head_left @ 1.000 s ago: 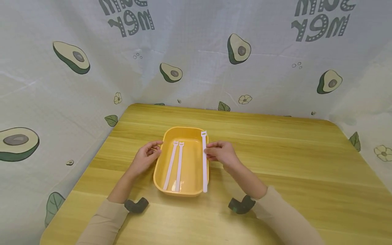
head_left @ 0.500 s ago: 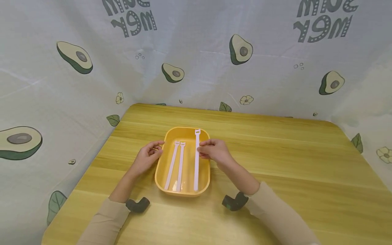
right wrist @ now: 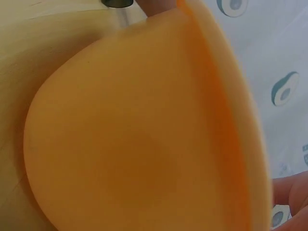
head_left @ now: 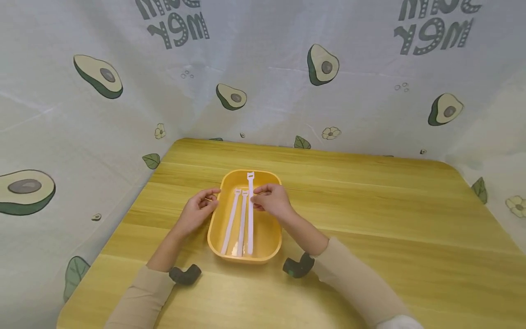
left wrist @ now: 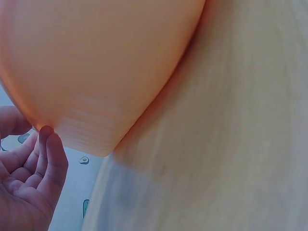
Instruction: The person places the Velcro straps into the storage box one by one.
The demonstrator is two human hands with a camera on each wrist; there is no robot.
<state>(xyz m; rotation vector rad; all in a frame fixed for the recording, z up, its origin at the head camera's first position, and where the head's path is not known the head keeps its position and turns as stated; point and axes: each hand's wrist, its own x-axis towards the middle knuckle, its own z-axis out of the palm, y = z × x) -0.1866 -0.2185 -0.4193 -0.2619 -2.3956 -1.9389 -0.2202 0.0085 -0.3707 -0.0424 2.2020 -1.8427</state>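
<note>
A yellow tray sits on the table with two white cable ties lying inside, the left cable tie slanted and the other cable tie straighter. Both have slotted heads at the far end. Just to their right, a third, similar cable tie is pinched lengthwise over the tray by my right hand, between thumb and index finger. My left hand holds the tray's left rim with curled fingers. Close up in the left wrist view, its fingers meet the tray wall.
The wooden table extends far to the right of the tray. A white cloth printed with avocados hangs behind and at the sides. Dark curved pieces, a left one and a right one, sit at the wrists.
My right hand has carried its cable tie leftward from the tray's right rim to beside the two lying ones. The left hand has stayed at the left rim.
</note>
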